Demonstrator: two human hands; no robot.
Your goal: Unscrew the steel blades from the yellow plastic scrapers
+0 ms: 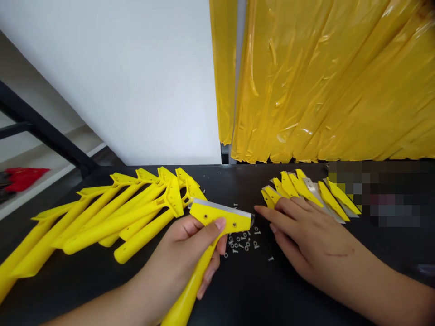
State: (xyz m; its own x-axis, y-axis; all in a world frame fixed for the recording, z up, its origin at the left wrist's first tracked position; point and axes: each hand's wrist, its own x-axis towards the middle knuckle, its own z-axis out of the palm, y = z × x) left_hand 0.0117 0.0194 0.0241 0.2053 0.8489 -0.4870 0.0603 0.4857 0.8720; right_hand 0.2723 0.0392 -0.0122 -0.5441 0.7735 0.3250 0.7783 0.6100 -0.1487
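Note:
My left hand (195, 244) is closed round a yellow scraper (220, 217), thumb pressed on its wide head. Two holes show in the head, and a grey metal strip runs along its top edge. My right hand (299, 231) is stretched out with its fingers apart, the index finger pointing toward the scraper's right corner without gripping it. Its other fingertips lie at or over the near side of several yellow clamp plates with metal blades (301, 185); whether they touch is hidden. Small screws and nuts (241, 242) lie scattered on the black table between my hands.
Several yellow scraper handles (118, 217) lie overlapping on the left of the black table (244, 294). A white panel (152, 81) and yellow plastic sheeting (333, 81) stand behind. A dark metal frame (50, 140) and a red item (27, 179) are at the far left. The right edge is pixelated.

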